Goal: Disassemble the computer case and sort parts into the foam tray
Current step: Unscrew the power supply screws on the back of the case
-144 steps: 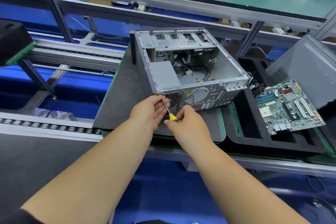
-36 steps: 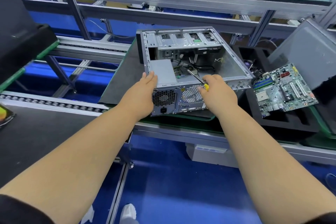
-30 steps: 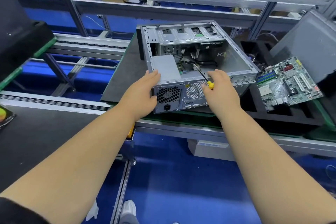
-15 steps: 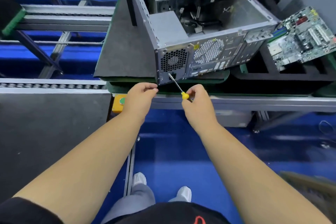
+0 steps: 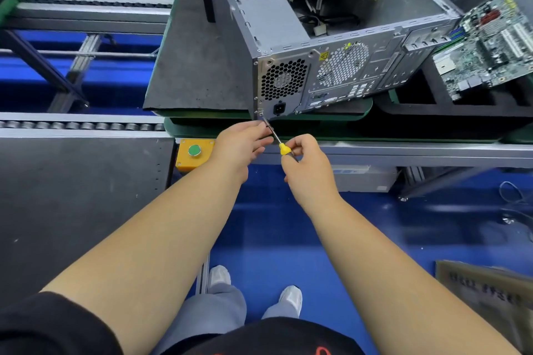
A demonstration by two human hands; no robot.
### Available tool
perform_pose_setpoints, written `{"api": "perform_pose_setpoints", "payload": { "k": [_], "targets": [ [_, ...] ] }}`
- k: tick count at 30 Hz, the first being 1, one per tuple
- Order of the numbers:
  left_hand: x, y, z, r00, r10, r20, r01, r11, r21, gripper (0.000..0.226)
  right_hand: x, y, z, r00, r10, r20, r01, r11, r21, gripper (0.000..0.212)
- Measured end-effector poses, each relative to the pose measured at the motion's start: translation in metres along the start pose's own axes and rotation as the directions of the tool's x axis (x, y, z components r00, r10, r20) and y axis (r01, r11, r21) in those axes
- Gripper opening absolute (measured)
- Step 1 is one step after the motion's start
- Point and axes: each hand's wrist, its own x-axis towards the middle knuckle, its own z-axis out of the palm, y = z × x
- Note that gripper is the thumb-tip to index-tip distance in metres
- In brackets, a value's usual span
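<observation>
The open grey computer case (image 5: pixel 331 72) lies on a dark mat, its rear panel facing me, the power supply (image 5: pixel 274 23) still inside at the left. My right hand (image 5: pixel 305 164) grips a yellow-handled screwdriver (image 5: pixel 284 148) whose tip meets a screw at the bottom left corner of the rear panel. My left hand (image 5: pixel 239 144) pinches the screwdriver shaft near that corner. The green motherboard (image 5: pixel 487 43) lies tilted in the black foam tray (image 5: pixel 415 101) to the right.
A yellow box with a green button (image 5: pixel 194 151) is fixed to the bench edge by my left hand. A roller conveyor (image 5: pixel 80 125) runs to the left. Blue floor lies below, with a cardboard piece (image 5: pixel 487 291) at lower right.
Both hands came off the top of the case and dropped to its lower rear corner. My left hand has closed in on the screwdriver shaft. The camera tilted down.
</observation>
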Motion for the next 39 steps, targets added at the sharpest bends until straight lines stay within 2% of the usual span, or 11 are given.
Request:
{"api": "perform_pose_setpoints", "payload": {
  "k": [7, 25, 35, 37, 39],
  "targets": [
    [0.001, 0.006, 0.003, 1.0, 0.026, -0.008, -0.026, 1.0, -0.003, 0.004, -0.002, -0.004, 0.0, 1.0, 0.0, 0.006, -0.001, 0.999, 0.034, 0.016],
    [0.007, 0.002, 0.003, 0.997, 0.05, -0.057, -0.05, 0.999, -0.005, 0.008, -0.002, -0.012, -0.005, 0.999, 0.012, 0.038, -0.014, 0.999, 0.051, 0.015],
    [0.009, 0.002, 0.001, 0.998, 0.046, -0.053, -0.044, 0.999, 0.026, 0.011, 0.002, -0.013, -0.002, 0.977, 0.182, 0.108, -0.196, 0.971, 0.14, 0.013],
    [0.009, 0.002, 0.0, 0.998, 0.047, -0.052, -0.046, 0.999, 0.015, 0.009, 0.003, -0.016, -0.001, 0.96, 0.239, 0.147, -0.269, 0.935, 0.232, 0.012],
    [0.009, 0.004, 0.002, 0.999, 0.029, -0.046, -0.029, 0.999, 0.014, 0.006, 0.003, -0.018, 0.0, 0.921, 0.309, 0.235, -0.384, 0.82, 0.425, 0.009]
  ]
}}
